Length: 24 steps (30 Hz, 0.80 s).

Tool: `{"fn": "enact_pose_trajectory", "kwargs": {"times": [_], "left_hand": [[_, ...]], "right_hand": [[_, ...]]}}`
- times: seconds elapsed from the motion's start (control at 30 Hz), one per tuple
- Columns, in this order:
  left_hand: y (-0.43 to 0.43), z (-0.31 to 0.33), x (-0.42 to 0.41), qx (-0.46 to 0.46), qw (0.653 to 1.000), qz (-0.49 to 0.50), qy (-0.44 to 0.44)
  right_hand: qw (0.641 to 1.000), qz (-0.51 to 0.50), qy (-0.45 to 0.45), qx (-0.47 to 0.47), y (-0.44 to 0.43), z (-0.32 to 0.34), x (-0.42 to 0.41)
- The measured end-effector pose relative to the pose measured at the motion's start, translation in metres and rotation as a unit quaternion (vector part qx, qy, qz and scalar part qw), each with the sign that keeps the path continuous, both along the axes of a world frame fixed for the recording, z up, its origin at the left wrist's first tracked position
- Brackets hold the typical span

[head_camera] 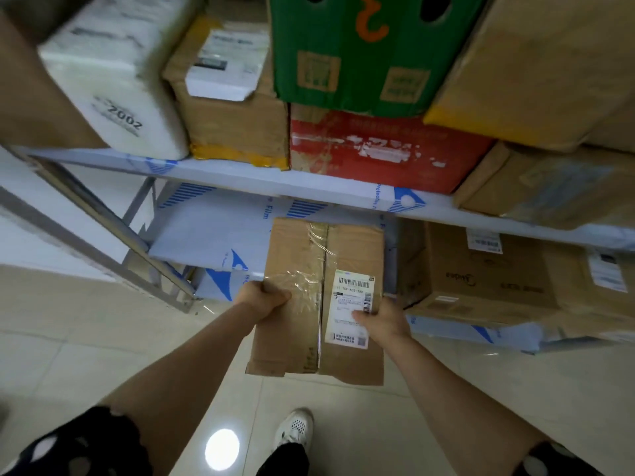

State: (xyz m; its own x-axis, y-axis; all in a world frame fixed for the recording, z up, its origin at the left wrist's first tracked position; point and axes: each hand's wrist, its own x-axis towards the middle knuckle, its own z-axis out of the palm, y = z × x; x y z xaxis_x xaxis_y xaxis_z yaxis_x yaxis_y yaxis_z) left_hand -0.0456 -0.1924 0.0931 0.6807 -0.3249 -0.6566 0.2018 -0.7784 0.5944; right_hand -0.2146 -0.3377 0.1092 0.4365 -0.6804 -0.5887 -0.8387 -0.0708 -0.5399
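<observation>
Head view: cardboard box point(302, 300) held between left hand point(266, 300) and right hand point(381, 319).

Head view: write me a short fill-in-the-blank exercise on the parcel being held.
1. The left hand and right hand grip the cardboard box, sealed with clear ____.
2. The right thumb rests on its white shipping ____.
3. Above, the green box stands on a ____ box.
Missing: tape; label; red.
</observation>
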Motion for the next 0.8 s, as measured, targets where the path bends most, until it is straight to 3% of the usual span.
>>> {"fn": "enact_pose_trajectory", "kwargs": {"times": [0.23, 0.37, 0.57, 0.8], "left_hand": [[0.082, 0.050, -0.043, 0.041, 0.997, 0.047, -0.042], [0.147, 0.074, -0.063, 0.018, 0.991, 0.122, -0.041], [0.253, 0.113, -0.073, 0.000, 0.976, 0.210, -0.056], [0.390, 0.157, -0.059, 0.023, 0.967, 0.229, -0.109]], "right_hand": [[0.997, 0.064, -0.029, 0.014, 0.061, 0.039, -0.026], [0.992, 0.113, -0.047, 0.017, 0.108, 0.057, -0.029], [0.977, 0.203, -0.058, 0.010, 0.194, 0.088, -0.002], [0.957, 0.280, -0.080, -0.014, 0.320, 0.117, 0.054]]}}
